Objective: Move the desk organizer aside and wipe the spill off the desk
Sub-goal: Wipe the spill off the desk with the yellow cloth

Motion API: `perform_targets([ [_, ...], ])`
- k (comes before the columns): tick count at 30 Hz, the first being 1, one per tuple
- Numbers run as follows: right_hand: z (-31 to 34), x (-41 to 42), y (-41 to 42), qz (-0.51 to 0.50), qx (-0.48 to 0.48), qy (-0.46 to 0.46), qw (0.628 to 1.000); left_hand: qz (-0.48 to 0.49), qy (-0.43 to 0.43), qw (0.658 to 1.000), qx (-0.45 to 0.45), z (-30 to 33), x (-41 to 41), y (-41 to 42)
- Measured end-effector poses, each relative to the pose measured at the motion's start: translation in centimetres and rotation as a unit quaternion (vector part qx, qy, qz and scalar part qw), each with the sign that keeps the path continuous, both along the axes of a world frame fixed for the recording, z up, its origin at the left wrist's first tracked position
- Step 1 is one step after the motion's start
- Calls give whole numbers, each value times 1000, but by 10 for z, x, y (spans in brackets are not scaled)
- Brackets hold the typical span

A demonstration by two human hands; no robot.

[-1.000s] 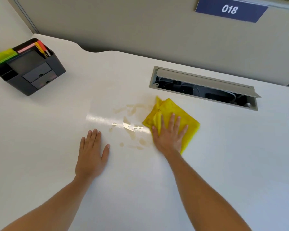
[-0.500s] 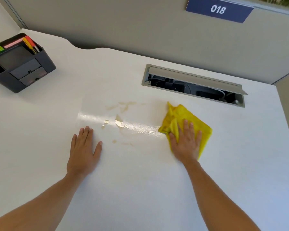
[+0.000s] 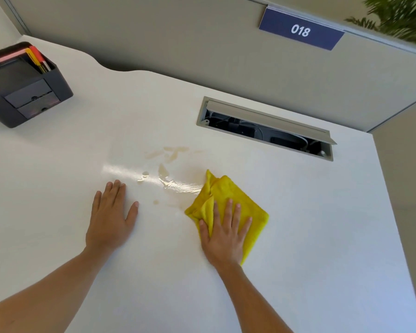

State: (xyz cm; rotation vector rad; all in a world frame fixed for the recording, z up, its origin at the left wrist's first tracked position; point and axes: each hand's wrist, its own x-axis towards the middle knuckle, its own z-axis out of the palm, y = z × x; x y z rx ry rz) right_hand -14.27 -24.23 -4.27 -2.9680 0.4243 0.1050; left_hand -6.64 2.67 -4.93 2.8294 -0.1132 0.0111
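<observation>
My right grip (image 3: 226, 233) lies flat with its fingers spread, pressing the folded yellow cloth (image 3: 238, 200) down onto the white counter (image 3: 298, 236); the hand is open on top of the cloth rather than closed around it, and the cloth sticks out past my fingertips and to the right of my palm. My left grip (image 3: 109, 218) is also open and empty, palm down on the bare counter, fingers together and thumb out toward the right hand. Between the two hands, and a little beyond them, the spill (image 3: 168, 169) shows as pale tan streaks and small drops with a wet shine, its nearest edge just touching the far left corner of the cloth. The desk organizer (image 3: 27, 90) sits well away, far beyond and to the left of my left hand, near the counter's back corner, upright, dark, with coloured pens and sticky notes standing in its top compartments. Beyond my right hand an open cable hatch (image 3: 265, 127) is set into the counter, and above it on the partition hangs a blue sign (image 3: 300, 30) reading 018.
</observation>
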Motion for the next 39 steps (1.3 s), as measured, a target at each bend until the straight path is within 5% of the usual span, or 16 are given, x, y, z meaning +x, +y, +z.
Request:
perform_targets([
  [7, -2, 17, -48, 137, -27, -13, 990, -2, -6, 1000, -4, 0, 0, 1],
  [13, 2, 76, -59, -26, 6, 14, 1000, -7, -1, 1000, 0, -3, -1, 2],
  [24, 8, 166, -27, -106, 19, 7, 994, -9, 12, 1000, 19, 5, 0, 1],
  [31, 7, 202, 32, 35, 4, 23, 999, -11, 8, 1000, 15, 9, 1, -1],
  [39, 0, 189, 83, 276, -10, 2, 961, -4, 11, 1000, 18, 5, 2, 1],
])
